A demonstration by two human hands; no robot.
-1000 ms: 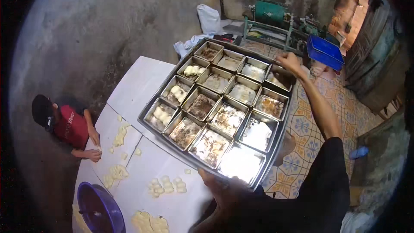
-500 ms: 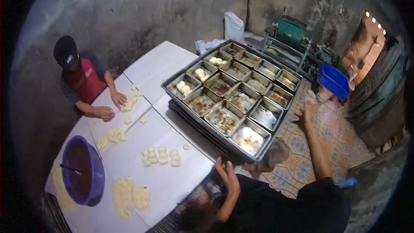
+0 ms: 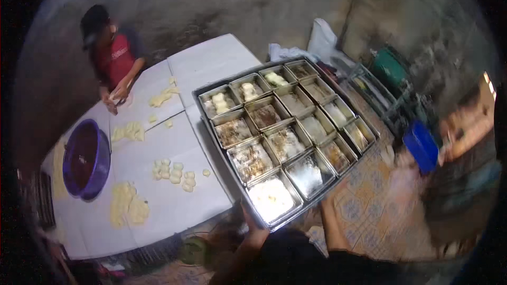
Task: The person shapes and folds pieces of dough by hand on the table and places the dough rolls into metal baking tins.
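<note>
A large dark tray (image 3: 328,186) full of rectangular metal tins lies in front of me, its near corner toward me. Three tins along its far left side hold pale dough pieces (image 3: 220,103); the others show stained or shiny bottoms, like the bright near tin (image 3: 271,200). My left hand (image 3: 254,228) is at the tray's near left edge, gripping it from below, with its fingers mostly hidden. On the near right edge my right hand (image 3: 330,208) holds the tray too, its fingertips out of sight beneath the rim.
Left of the tray stands a white-topped table (image 3: 203,208) with dough balls (image 3: 174,171), flattened dough (image 3: 128,206) and a purple basin (image 3: 103,179). A co-worker (image 3: 116,55) handles dough at its far side. Green machinery (image 3: 391,74) and a blue crate (image 3: 421,146) stand right.
Both my hands, spread apart in the air before, have come to the tray's near edges. The view has shifted, and the co-worker's hands have come together.
</note>
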